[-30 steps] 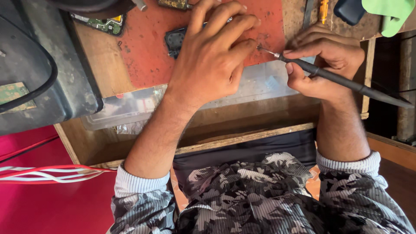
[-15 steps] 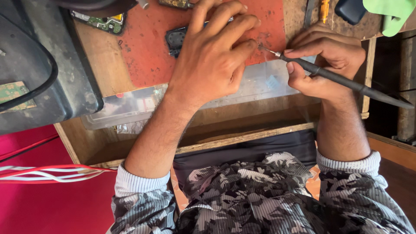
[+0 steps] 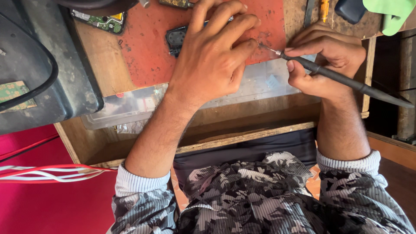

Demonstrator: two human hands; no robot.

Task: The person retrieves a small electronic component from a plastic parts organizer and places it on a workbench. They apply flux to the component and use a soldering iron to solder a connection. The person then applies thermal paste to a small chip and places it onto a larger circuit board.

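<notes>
My left hand (image 3: 212,56) lies fingers-down on a red work mat (image 3: 143,52) and presses on a small dark device (image 3: 175,39), most of which it hides. My right hand (image 3: 325,60) grips a slim black screwdriver-like tool (image 3: 346,80) like a pen. The tool's thin metal tip (image 3: 266,47) touches the spot right beside my left fingertips. What lies under the fingers is hidden.
A clear plastic parts box (image 3: 130,108) sits at the bench's near edge. A large black machine (image 3: 39,78) fills the left, with a green circuit board (image 3: 102,21) behind it. Red and white wires (image 3: 52,173) run lower left. A yellow-handled tool (image 3: 325,8) and green cloth (image 3: 390,13) lie top right.
</notes>
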